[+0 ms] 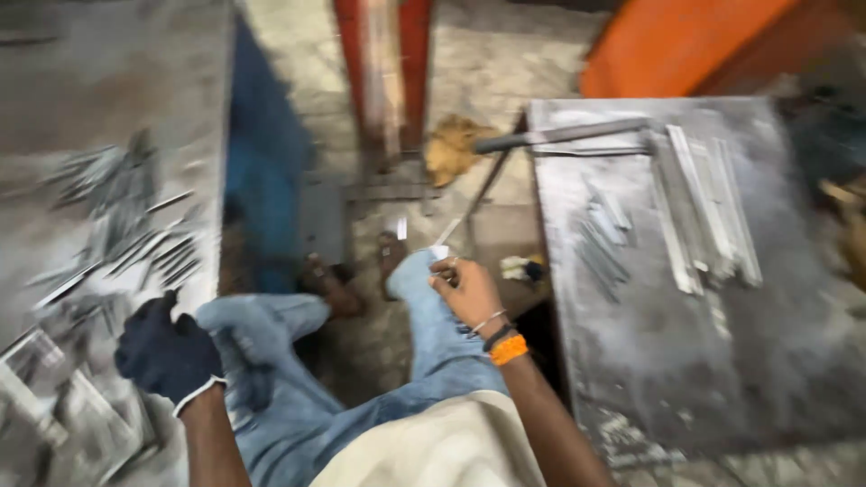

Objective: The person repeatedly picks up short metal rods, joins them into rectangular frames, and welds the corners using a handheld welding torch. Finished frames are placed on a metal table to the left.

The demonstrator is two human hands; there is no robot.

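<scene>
My left hand [165,353] wears a dark glove and rests at the edge of the grey metal table on the left [108,108], next to several short metal strips [149,248]. Its fingers look curled; the blur hides whether anything is in them. My right hand [467,290] is bare, with bangles and an orange band at the wrist. It sits on my right knee and pinches a small white piece [440,252] between the fingertips. I am seated, in blue jeans, with my sandalled feet [361,275] on the floor.
A second grey metal table [713,361] stands to the right. On it lie long metal strips [704,207], smaller pieces [600,234] and a hammer-like tool [559,135]. A red post [383,72], an orange panel [667,41] and a crumpled cloth [451,144] are further ahead.
</scene>
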